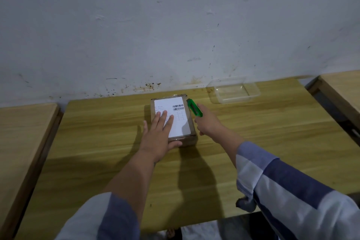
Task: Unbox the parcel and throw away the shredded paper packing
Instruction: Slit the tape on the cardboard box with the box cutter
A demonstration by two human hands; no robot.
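**Table, container and wall**

A wooden table (pixel 97 142) with a yellow-brown grain fills the middle of the view. A clear plastic container (pixel 233 91) stands on its far right part, close to the wall, and it looks empty. The wall (pixel 175 25) behind is white-grey, with dark spots and brown stains low down. Lighter wooden surfaces stand at the left (pixel 23 132) and the right (pixel 342 87).
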